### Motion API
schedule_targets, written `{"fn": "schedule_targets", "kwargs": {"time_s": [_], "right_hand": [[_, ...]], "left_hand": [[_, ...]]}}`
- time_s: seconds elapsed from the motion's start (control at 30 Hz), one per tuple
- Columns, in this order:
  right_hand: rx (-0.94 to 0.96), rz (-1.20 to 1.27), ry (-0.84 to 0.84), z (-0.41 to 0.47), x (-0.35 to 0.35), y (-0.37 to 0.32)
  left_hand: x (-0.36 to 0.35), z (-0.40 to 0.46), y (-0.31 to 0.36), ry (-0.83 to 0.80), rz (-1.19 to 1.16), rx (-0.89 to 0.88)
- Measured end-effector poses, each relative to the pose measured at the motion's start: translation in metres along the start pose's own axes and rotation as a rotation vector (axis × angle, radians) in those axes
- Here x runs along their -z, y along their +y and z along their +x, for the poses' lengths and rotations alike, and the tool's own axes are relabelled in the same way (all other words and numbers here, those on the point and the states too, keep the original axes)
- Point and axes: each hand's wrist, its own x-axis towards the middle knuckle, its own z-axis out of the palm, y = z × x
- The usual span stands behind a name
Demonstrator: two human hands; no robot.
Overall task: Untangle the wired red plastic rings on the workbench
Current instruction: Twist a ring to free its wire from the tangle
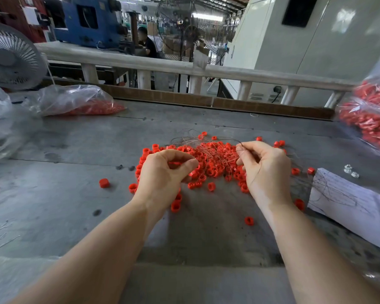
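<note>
Red rings (pixel 208 165) loose, more in plastic bags (pixel 75 102).

Both bare forearms reaching forward and inward from the lower corners, wrists slightly bent. Left hand (pixel 162 172) back-up, fingers curled under, thumb tip meeting the forefinger in a pinch. Right hand (pixel 264 170) turned with its palm toward the left hand, fingers curled, thumb and fingertips pinched together. Hands near each other, not touching.
</note>
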Motion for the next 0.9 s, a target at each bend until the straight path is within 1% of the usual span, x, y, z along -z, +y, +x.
{"fn": "schedule_targets", "kwargs": {"time_s": [0.13, 0.3, 0.4, 0.53, 0.63, 0.7, 0.8, 0.87, 0.9], "right_hand": [[-0.074, 0.153, 0.027, 0.0020, -0.0025, 0.0022], [-0.051, 0.182, 0.076, 0.0021, -0.0047, 0.0035], [-0.022, 0.106, 0.056, 0.0001, -0.0042, 0.0042], [0.093, -0.104, 0.042, -0.0031, -0.0028, 0.0019], [0.117, -0.204, 0.009, -0.0034, -0.0021, 0.0024], [0.118, -0.282, -0.011, -0.0039, -0.0012, 0.0039], [0.061, -0.313, 0.000, -0.0029, -0.0013, 0.0053], [-0.069, -0.214, -0.013, -0.0016, -0.0027, 0.0067], [-0.151, -0.104, -0.041, -0.0007, -0.0031, 0.0080]], "left_hand": [[0.0002, 0.0003, -0.0001, 0.007, 0.005, -0.002], [0.0011, -0.0008, 0.0000, -0.001, 0.009, -0.010], [0.0001, -0.0014, -0.0003, -0.007, 0.018, -0.021], [-0.0001, -0.0023, 0.0006, -0.022, -0.008, -0.039], [-0.0002, -0.0033, 0.0027, -0.068, -0.079, -0.038], [-0.0006, -0.0036, 0.0027, -0.075, -0.087, -0.037], [0.0001, -0.0028, 0.0013, -0.063, -0.081, -0.030], [0.0007, -0.0021, 0.0004, -0.058, -0.072, -0.026], [0.0008, -0.0018, 0.0002, -0.057, -0.067, -0.027]]}}
